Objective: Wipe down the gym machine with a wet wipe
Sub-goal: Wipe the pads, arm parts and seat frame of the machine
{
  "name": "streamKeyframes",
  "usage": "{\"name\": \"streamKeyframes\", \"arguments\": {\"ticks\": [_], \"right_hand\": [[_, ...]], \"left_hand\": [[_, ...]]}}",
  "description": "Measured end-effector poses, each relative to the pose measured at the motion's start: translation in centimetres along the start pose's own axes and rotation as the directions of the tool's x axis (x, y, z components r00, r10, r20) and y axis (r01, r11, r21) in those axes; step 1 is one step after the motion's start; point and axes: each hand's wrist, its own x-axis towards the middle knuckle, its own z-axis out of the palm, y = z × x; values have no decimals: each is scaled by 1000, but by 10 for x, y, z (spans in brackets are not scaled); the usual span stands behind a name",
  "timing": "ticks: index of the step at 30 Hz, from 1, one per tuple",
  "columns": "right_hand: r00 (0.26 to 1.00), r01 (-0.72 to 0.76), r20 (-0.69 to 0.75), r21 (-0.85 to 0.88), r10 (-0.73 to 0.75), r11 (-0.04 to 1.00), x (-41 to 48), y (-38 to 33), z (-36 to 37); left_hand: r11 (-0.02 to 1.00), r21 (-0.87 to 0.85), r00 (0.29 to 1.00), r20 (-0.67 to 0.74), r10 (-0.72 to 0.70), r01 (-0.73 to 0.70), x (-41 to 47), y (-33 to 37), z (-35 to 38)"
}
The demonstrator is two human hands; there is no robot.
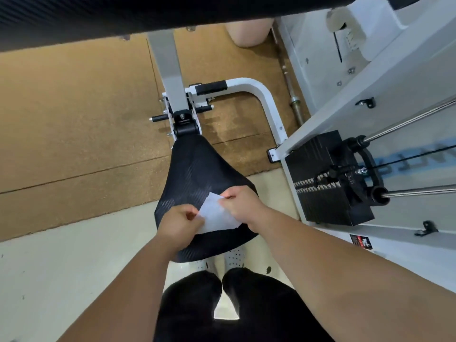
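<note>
A white wet wipe (217,215) is held flat between both hands just above the black padded seat (195,169) of the gym machine. My left hand (179,222) pinches its lower left edge. My right hand (240,203) pinches its upper right corner. The seat is mounted on a grey post (167,67) with a black hinge, and a white tube frame (261,95) curves off to the right. Whether the wipe touches the seat I cannot tell.
A black weight stack (328,181) with chrome guide rods (414,119) and a cable stands at the right inside a white frame. A black pad (123,13) crosses the top. A bar (288,80) lies on the brown floor mat. My legs and white shoes are below the seat.
</note>
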Motion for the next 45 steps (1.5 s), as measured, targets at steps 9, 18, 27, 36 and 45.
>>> {"name": "streamKeyframes", "arguments": {"ticks": [9,18,27,36,45], "right_hand": [[974,53,-205,-195,-93,979,34,20,19],[694,156,-421,-705,-585,692,42,14,27],[937,85,-115,-840,-329,536,61,19,99],[880,277,139,-927,-454,252,133,-30,71],[675,591,530,-805,-513,-53,22,106,32]], "left_hand": [[996,72,979,-193,64,-51,26,-21,2],[976,203,833,-526,174,-76,53,-52,-12],[925,-366,828,-482,-286,107,59,-75,12],[965,-248,781,-585,-218,84,66,-84,21],[959,-284,765,-613,-199,22,63,-86,25]]}}
